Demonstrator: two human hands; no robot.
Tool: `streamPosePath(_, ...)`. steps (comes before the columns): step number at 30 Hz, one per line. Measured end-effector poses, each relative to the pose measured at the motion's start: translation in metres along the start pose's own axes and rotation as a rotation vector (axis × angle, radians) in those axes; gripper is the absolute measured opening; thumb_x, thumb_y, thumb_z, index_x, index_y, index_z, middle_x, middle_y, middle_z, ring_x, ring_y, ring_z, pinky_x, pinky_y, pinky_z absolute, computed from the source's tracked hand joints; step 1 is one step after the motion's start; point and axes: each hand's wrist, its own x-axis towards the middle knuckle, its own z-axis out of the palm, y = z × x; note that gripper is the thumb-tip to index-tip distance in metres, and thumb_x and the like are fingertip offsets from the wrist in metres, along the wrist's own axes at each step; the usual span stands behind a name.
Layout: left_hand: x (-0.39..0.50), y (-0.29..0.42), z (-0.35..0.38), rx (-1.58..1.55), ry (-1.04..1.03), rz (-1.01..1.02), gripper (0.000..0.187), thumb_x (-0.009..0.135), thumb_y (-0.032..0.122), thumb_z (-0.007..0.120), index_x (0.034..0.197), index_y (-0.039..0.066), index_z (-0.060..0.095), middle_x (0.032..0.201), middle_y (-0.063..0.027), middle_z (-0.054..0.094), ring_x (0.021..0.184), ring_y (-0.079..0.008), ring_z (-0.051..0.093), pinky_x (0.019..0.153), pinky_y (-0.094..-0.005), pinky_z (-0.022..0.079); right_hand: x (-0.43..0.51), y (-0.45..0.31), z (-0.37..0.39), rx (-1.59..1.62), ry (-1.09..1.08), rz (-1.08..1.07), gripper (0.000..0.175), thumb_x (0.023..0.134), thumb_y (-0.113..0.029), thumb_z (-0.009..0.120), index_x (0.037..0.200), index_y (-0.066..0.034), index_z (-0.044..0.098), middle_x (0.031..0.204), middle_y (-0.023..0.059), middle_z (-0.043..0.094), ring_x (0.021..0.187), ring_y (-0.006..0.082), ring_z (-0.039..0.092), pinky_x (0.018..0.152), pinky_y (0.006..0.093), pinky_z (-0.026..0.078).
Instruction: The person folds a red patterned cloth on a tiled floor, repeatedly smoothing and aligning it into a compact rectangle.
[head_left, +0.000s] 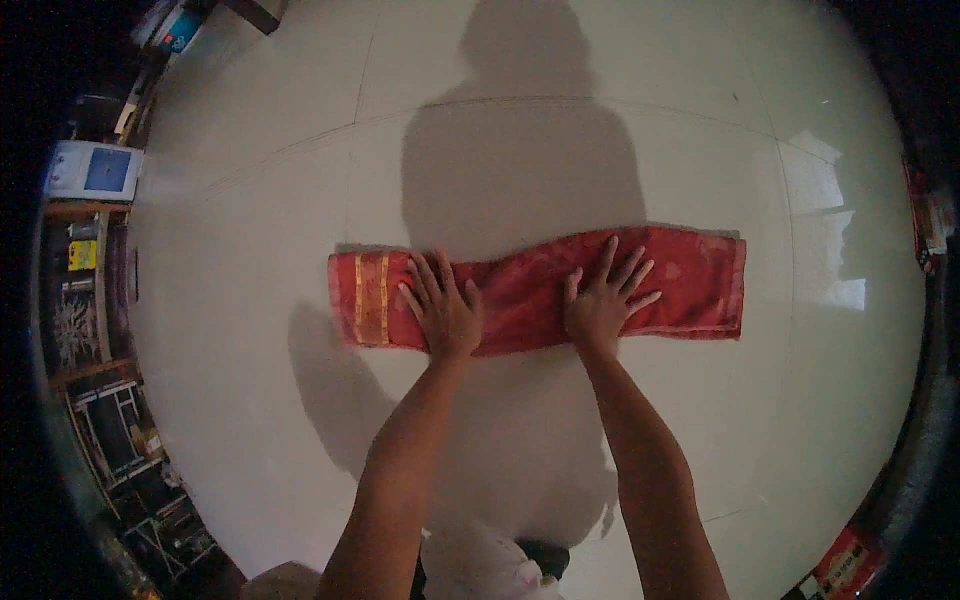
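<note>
A red cloth (517, 300), apparently a towel folded into a long strip, lies crosswise on the pale tiled floor (697, 420). Two thin yellow lines edge a patterned band near its left end. My left hand (446, 311) rests palm down on the left part of the cloth, fingers apart. On the right part, my right hand (606, 304) lies flat with its fingers spread. Neither hand grips the fabric. The middle of the strip looks slightly wavy between the hands.
Wooden shelving (90, 367) with assorted items runs along the left edge, with a white and blue box-like object (97, 171) by it. A dark furniture leg (255, 13) stands at the top left. A red printed package (847, 562) lies at the lower right. My shadow crosses the floor.
</note>
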Motion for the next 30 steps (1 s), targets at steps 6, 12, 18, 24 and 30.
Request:
streamPosePath(6,0.01,0.01,0.022,-0.039,0.013,-0.014,0.068,0.094,0.035,0.044,0.149,0.003,0.021,0.154,-0.0265,0.015,0.144,-0.0388,0.012,0.114,-0.0577,0.001,0.012,0.009,0.016,-0.027,-0.027,0.005,0.07,0.089,-0.044,0.045,0.149,-0.0136,0.029,0.155,0.0231,0.015,0.144,0.0437,0.009,0.104,0.0748,0.004)
streamPosePath(12,0.058,0.015,0.025,0.028,0.024,-0.058,0.066,0.095,0.035,0.042,0.149,0.003,0.021,0.153,-0.0269,0.016,0.145,-0.0382,0.011,0.114,-0.0591,0.002,0.033,0.002,0.026,-0.023,-0.021,0.006,0.07,0.089,-0.046,0.045,0.15,-0.0143,0.029,0.155,0.0224,0.016,0.144,0.0426,0.009,0.104,0.0741,0.004)
streamPosePath(18,0.117,0.032,0.036,0.032,0.109,-0.058,0.064,0.098,0.039,0.036,0.149,0.003,0.022,0.154,-0.0251,0.018,0.144,-0.0374,0.014,0.114,-0.0586,0.005,0.111,-0.012,0.04,-0.025,0.097,-0.04,0.067,0.09,-0.047,0.045,0.148,-0.0163,0.032,0.154,0.0215,0.021,0.143,0.0421,0.013,0.104,0.0736,0.007)
streamPosePath(24,0.186,0.044,0.035,0.025,0.162,0.026,0.062,0.096,0.038,0.037,0.148,0.007,0.025,0.151,-0.0255,0.025,0.143,-0.0375,0.019,0.114,-0.0578,0.007,0.142,-0.028,0.04,-0.051,0.116,0.02,0.068,0.09,-0.047,0.044,0.149,-0.0171,0.03,0.153,0.0223,0.023,0.143,0.0429,0.016,0.104,0.0737,0.008)
streamPosePath(30,0.202,0.059,0.023,-0.028,0.117,0.079,0.066,0.095,0.039,0.04,0.149,0.006,0.022,0.152,-0.0261,0.023,0.143,-0.0384,0.017,0.114,-0.0579,0.006,0.179,-0.033,0.041,-0.068,0.118,0.051,0.068,0.092,-0.047,0.041,0.15,-0.0172,0.026,0.155,0.0212,0.02,0.144,0.0416,0.013,0.105,0.0727,0.007)
